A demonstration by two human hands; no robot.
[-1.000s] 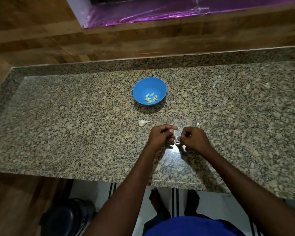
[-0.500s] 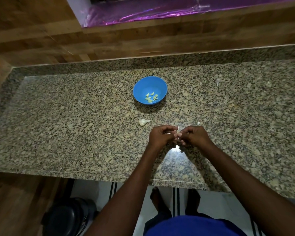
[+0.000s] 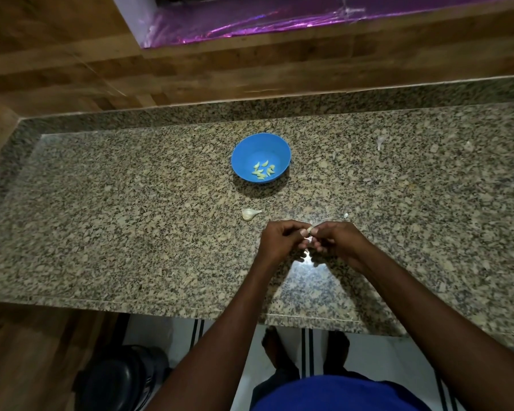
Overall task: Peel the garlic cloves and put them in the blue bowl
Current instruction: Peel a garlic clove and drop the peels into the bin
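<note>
Nearest to me, my left hand and my right hand meet fingertip to fingertip just above the speckled granite bench, on my side of the round blue plastic bowl. Between them they pinch one small pale garlic clove; both grips are narrow, curled tight round it, and only a sliver of it shows. A second ago my hands were a little apart with the clove in the left; now they have closed together, so I judge the skin is being worked loose and this clove is not yet ready for the bowl.

A little farther, between my hands and the bowl and slightly to its left, one whitish unpeeled garlic clove with a tail of skin lies on the bench; it has not shifted, so it is next. A small white scrap of peel lies nearer than the bowl and to its right.

Farther still, the bowl sits where it was, holding a small heap of yellowish peeled cloves. Whether their number has changed I cannot tell. Beyond and right of the bowl lies another pale scrap.
</note>
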